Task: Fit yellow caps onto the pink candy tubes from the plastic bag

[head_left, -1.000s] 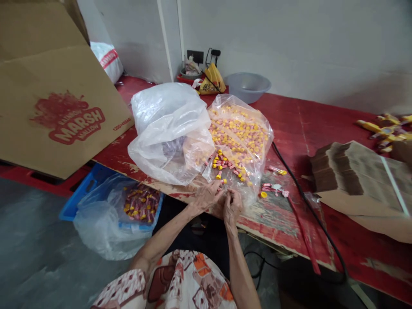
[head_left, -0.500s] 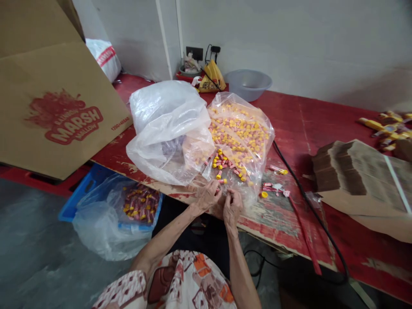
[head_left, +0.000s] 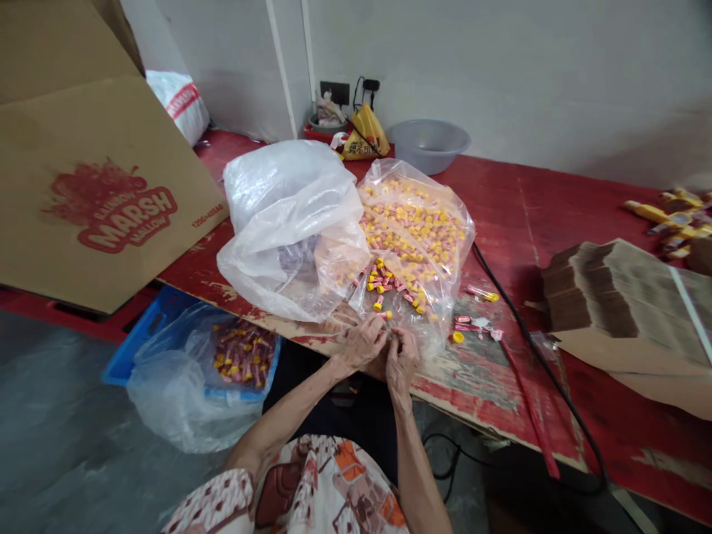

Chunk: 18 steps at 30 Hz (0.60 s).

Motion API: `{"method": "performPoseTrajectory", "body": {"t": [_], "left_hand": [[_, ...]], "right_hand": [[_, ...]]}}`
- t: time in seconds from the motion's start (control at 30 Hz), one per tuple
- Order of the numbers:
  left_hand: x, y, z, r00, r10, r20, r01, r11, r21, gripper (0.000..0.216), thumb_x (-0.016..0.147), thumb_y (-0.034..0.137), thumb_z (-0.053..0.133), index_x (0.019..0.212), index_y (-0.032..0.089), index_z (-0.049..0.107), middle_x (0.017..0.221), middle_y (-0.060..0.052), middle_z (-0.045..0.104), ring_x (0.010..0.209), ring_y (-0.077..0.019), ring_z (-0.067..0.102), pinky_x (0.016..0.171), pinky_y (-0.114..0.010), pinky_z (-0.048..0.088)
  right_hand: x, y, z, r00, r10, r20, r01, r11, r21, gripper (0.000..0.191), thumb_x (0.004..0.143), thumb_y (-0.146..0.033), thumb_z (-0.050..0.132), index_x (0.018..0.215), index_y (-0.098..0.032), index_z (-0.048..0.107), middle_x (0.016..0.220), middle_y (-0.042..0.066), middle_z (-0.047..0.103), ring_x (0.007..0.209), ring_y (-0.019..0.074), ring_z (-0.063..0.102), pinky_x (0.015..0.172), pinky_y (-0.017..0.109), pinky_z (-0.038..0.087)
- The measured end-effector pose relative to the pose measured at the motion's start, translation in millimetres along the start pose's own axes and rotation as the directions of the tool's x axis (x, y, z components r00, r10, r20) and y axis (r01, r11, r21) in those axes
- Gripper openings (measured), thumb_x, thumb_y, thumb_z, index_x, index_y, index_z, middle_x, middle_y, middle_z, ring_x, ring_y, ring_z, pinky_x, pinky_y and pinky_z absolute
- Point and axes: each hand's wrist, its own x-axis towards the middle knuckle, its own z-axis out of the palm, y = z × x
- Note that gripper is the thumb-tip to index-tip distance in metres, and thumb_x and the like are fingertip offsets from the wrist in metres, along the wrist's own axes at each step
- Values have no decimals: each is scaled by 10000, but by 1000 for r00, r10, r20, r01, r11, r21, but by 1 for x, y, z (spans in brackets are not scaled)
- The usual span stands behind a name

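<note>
My left hand (head_left: 364, 344) and my right hand (head_left: 403, 357) meet at the table's front edge, fingers pinched, fingertips close together. Something small and greyish seems to lie between them; what it is I cannot make out. Just beyond the fingertips lies a small pink tube with a yellow cap (head_left: 385, 315). More such capped tubes (head_left: 389, 282) spill from the mouth of a clear plastic bag (head_left: 414, 230) full of them. To its left sits a larger whitish plastic bag (head_left: 292, 222), its contents mostly hidden.
A blue crate (head_left: 125, 360) with a bag of capped tubes (head_left: 245, 352) stands low at left, under a cardboard box (head_left: 105, 170). Flattened cardboard (head_left: 628, 297) lies at right. A black cable (head_left: 520, 326) crosses the red table (head_left: 500, 200). A plastic basin (head_left: 431, 141) sits behind.
My left hand has shifted slightly, its fingertips now nearer those of my right hand. The tubes and bags look the same.
</note>
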Motion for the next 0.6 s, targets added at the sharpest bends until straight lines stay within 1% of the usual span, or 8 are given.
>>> {"method": "performPoseTrajectory", "body": {"t": [0.07, 0.17, 0.33, 0.43, 0.6], "left_hand": [[1, -2, 1, 999, -30, -13, 30, 1000, -6, 116, 951, 119, 581, 990, 227, 565, 1012, -33, 649, 920, -183, 680, 795, -282, 553], [0, -4, 4, 997, -67, -44, 66, 998, -18, 119, 946, 127, 594, 1007, 227, 571, 1032, -38, 670, 964, -185, 700, 831, -283, 564], [-3, -5, 8, 994, -63, -84, 59, 997, -42, 135, 946, 131, 594, 1031, 233, 570, 1065, -46, 689, 994, -189, 720, 868, -297, 589], [-5, -6, 8, 993, -63, -102, 57, 996, -65, 121, 962, 149, 586, 1046, 233, 569, 1063, -41, 691, 962, -176, 723, 871, -296, 599], [-7, -5, 8, 990, -98, -100, 89, 992, -84, 116, 970, 179, 582, 1072, 234, 579, 1047, -29, 696, 886, -159, 713, 836, -286, 604]], "right_hand": [[0, -1, 0, 1000, -4, -4, 4, 1000, -1, 266, 1030, -328, 467, 1010, -217, 709, 954, 65, 726, 926, 226, 665, 876, 360, 520], [0, -1, 0, 1000, -15, -10, 15, 1000, -3, 264, 1032, -318, 469, 999, -215, 710, 949, 65, 723, 920, 224, 664, 868, 355, 520], [0, 0, 0, 1000, -12, 6, 12, 1000, -10, 267, 1031, -312, 461, 1011, -220, 711, 960, 66, 723, 924, 223, 664, 868, 356, 522], [0, 1, 1, 1000, -19, -1, 19, 1000, -11, 266, 1028, -310, 459, 1000, -221, 708, 952, 65, 720, 921, 223, 660, 867, 357, 521], [0, 0, 1, 1000, -11, -1, 11, 1000, -5, 262, 1026, -324, 465, 1000, -222, 706, 956, 65, 724, 926, 225, 660, 870, 355, 523]]}}
